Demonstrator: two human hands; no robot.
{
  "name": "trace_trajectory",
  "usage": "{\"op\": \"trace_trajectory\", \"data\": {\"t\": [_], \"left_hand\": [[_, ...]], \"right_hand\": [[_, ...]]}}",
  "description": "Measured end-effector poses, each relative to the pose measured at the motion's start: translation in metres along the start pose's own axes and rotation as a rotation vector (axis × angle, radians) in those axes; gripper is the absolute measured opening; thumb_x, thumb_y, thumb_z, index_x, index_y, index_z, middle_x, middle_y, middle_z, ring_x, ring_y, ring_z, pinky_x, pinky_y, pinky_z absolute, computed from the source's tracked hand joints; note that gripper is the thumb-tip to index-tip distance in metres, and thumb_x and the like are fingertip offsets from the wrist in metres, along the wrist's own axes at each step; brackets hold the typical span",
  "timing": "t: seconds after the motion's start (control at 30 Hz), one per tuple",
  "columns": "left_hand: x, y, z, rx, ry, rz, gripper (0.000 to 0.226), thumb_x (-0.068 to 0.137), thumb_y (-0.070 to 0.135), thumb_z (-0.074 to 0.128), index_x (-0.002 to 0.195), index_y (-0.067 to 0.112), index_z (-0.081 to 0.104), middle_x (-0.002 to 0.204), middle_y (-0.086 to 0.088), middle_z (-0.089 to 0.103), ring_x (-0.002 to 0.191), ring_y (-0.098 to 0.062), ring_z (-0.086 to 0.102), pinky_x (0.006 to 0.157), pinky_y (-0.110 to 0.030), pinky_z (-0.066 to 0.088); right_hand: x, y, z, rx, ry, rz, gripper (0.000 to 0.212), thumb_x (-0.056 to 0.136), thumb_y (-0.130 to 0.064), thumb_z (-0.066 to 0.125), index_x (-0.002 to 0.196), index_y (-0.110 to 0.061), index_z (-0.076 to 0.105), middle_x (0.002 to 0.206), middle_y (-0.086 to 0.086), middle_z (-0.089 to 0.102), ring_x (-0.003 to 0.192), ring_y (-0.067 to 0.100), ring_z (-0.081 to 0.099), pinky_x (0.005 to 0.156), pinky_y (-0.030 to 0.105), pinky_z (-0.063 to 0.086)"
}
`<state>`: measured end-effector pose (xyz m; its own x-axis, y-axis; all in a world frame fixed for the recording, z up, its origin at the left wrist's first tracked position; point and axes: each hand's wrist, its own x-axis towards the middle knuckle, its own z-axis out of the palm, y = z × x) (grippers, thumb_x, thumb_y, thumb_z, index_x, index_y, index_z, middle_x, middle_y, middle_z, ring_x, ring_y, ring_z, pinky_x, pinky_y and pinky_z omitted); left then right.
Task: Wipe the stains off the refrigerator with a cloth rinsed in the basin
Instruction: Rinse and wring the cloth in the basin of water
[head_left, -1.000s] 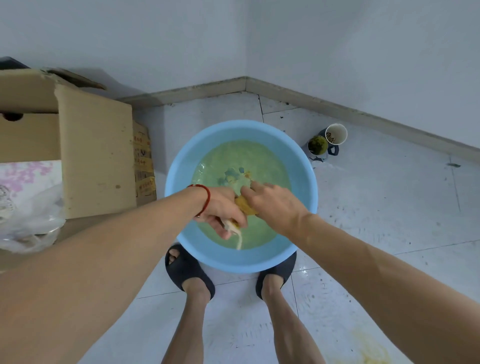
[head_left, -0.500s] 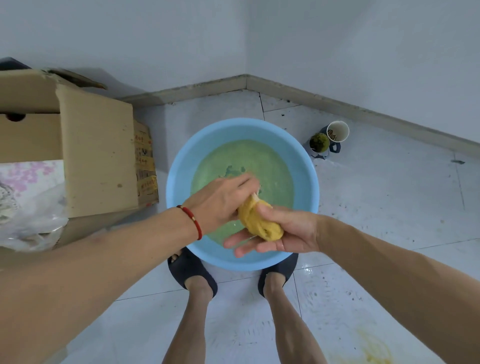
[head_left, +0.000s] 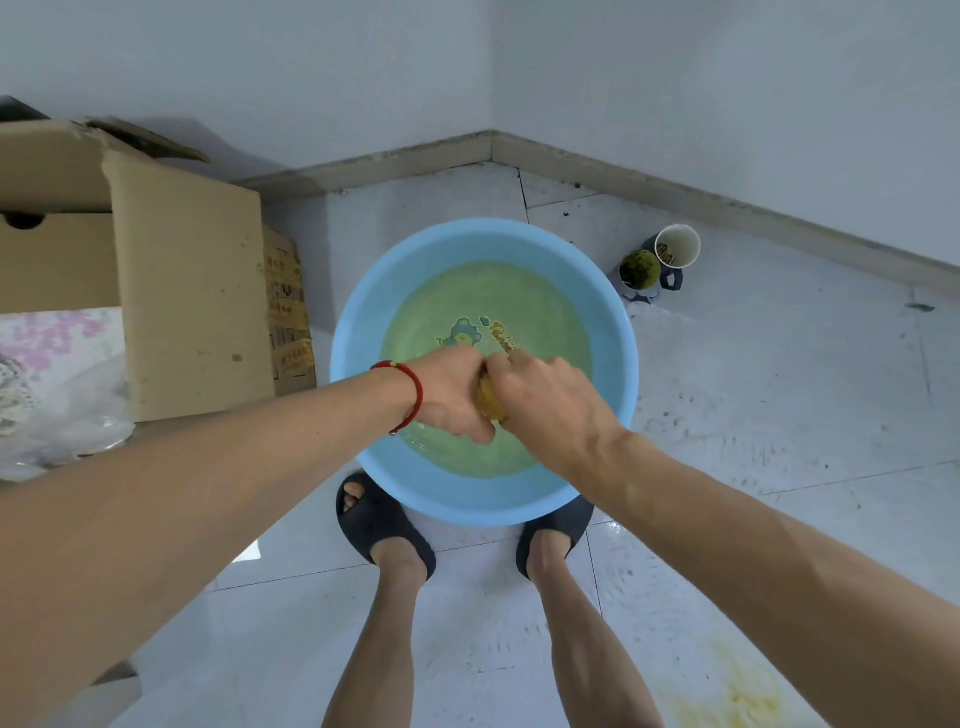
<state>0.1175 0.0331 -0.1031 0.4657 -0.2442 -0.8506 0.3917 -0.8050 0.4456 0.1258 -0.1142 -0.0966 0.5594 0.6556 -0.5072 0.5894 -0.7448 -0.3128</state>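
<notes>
A light blue basin (head_left: 363, 312) with greenish water stands on the tiled floor in front of my feet. Over its near half both hands squeeze a bunched yellow cloth (head_left: 488, 402). My left hand (head_left: 449, 392), with a red string at the wrist, grips the cloth from the left. My right hand (head_left: 540, 400) grips it from the right, knuckles up. Only a small strip of cloth shows between the hands. The refrigerator is out of view.
A cardboard box (head_left: 182, 291) with a flowered cloth and plastic bag stands at the left. Two cups (head_left: 660, 260) sit on the floor right of the basin. A yellow stain (head_left: 737, 696) marks the tiles at the lower right. Walls meet in a corner behind.
My right hand turned from palm-up under the cloth to knuckles-up over it, and both hands closed tight together around the cloth. The water surface has calmed, showing the print on the basin floor.
</notes>
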Motion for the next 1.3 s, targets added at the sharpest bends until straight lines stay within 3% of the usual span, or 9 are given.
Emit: {"op": "trace_trajectory", "data": {"t": [0.1, 0.3, 0.5, 0.57, 0.67, 0.83, 0.97, 1.17, 1.3], "left_hand": [[0.004, -0.004, 0.003, 0.051, 0.084, 0.015, 0.010, 0.063, 0.011, 0.072, 0.069, 0.011, 0.064, 0.063, -0.005, 0.067, 0.056, -0.019, 0.065, 0.045, -0.024, 0.049], [-0.015, -0.013, 0.005, 0.432, 0.555, 0.538, 0.015, 0.075, -0.002, 0.070, 0.084, 0.010, 0.067, 0.082, -0.006, 0.061, 0.070, -0.028, 0.061, 0.058, -0.030, 0.042], [-0.017, -0.010, -0.004, 0.590, 0.701, 0.856, 0.011, 0.088, -0.004, 0.061, 0.093, 0.004, 0.068, 0.093, -0.012, 0.061, 0.073, -0.028, 0.058, 0.062, -0.042, 0.052], [-0.014, -0.016, -0.010, 0.675, 0.643, 0.859, 0.012, 0.088, -0.002, 0.060, 0.092, 0.005, 0.069, 0.090, -0.011, 0.063, 0.069, -0.027, 0.059, 0.056, -0.037, 0.050], [-0.016, -0.014, -0.015, 0.772, 0.395, 0.692, 0.008, 0.080, 0.004, 0.065, 0.085, 0.010, 0.066, 0.082, -0.007, 0.062, 0.066, -0.028, 0.061, 0.051, -0.029, 0.037], [-0.006, 0.005, -0.009, 0.901, 0.194, 0.226, 0.009, 0.085, 0.007, 0.062, 0.080, 0.015, 0.060, 0.074, -0.001, 0.050, 0.071, -0.025, 0.051, 0.058, -0.032, 0.040], [0.006, 0.001, -0.002, 0.661, 0.100, 0.079, 0.031, 0.076, 0.015, 0.073, 0.060, 0.017, 0.047, 0.060, 0.001, 0.046, 0.056, -0.019, 0.049, 0.050, -0.028, 0.040], [0.009, -0.001, -0.004, 0.243, -0.031, -0.081, 0.029, 0.068, 0.019, 0.077, 0.057, 0.012, 0.051, 0.047, -0.003, 0.049, 0.043, -0.024, 0.048, 0.043, -0.026, 0.042], [0.002, -0.005, -0.001, 0.469, 0.191, 0.096, 0.020, 0.076, 0.016, 0.069, 0.062, 0.015, 0.054, 0.056, 0.000, 0.052, 0.057, -0.026, 0.060, 0.052, -0.029, 0.046]], "right_hand": [[-0.004, 0.007, 0.004, 0.258, -0.055, 0.058, 0.045, 0.086, -0.011, 0.071, 0.126, -0.011, 0.050, 0.116, 0.007, 0.053, 0.099, 0.032, 0.061, 0.072, 0.036, 0.041], [-0.018, 0.031, -0.001, 1.946, -0.442, 0.386, 0.034, 0.090, -0.043, 0.065, 0.102, -0.012, 0.065, 0.097, 0.005, 0.062, 0.086, 0.020, 0.060, 0.076, 0.038, 0.053], [-0.024, 0.001, 0.022, 2.458, -0.954, -0.170, 0.081, 0.089, -0.051, 0.073, 0.151, -0.004, 0.047, 0.147, 0.030, 0.051, 0.140, 0.046, 0.050, 0.090, 0.046, 0.062], [-0.022, 0.003, 0.015, 2.320, -0.949, -0.103, 0.042, 0.096, -0.021, 0.073, 0.133, -0.003, 0.064, 0.119, 0.022, 0.071, 0.101, 0.026, 0.076, 0.062, 0.020, 0.062], [-0.011, 0.010, 0.005, 1.759, -0.816, 0.149, 0.007, 0.096, -0.008, 0.064, 0.102, -0.008, 0.067, 0.064, 0.000, 0.054, 0.042, 0.006, 0.041, 0.034, 0.015, 0.025], [0.010, -0.002, 0.009, 0.977, -0.452, 0.303, 0.018, 0.083, -0.006, 0.065, 0.069, -0.013, 0.054, 0.058, 0.005, 0.053, 0.048, 0.021, 0.048, 0.045, 0.023, 0.037], [0.016, -0.006, 0.016, 0.493, -0.215, 0.193, 0.015, 0.087, -0.022, 0.070, 0.098, -0.013, 0.065, 0.078, 0.001, 0.061, 0.076, 0.028, 0.062, 0.062, 0.027, 0.046], [0.014, -0.004, 0.017, 0.133, -0.081, 0.057, 0.030, 0.091, -0.011, 0.057, 0.120, -0.006, 0.054, 0.101, 0.014, 0.070, 0.089, 0.040, 0.066, 0.067, 0.037, 0.039], [0.013, 0.000, 0.010, 0.348, -0.211, 0.118, 0.019, 0.088, -0.019, 0.066, 0.104, -0.010, 0.060, 0.087, 0.008, 0.066, 0.079, 0.029, 0.059, 0.065, 0.032, 0.042]]}}
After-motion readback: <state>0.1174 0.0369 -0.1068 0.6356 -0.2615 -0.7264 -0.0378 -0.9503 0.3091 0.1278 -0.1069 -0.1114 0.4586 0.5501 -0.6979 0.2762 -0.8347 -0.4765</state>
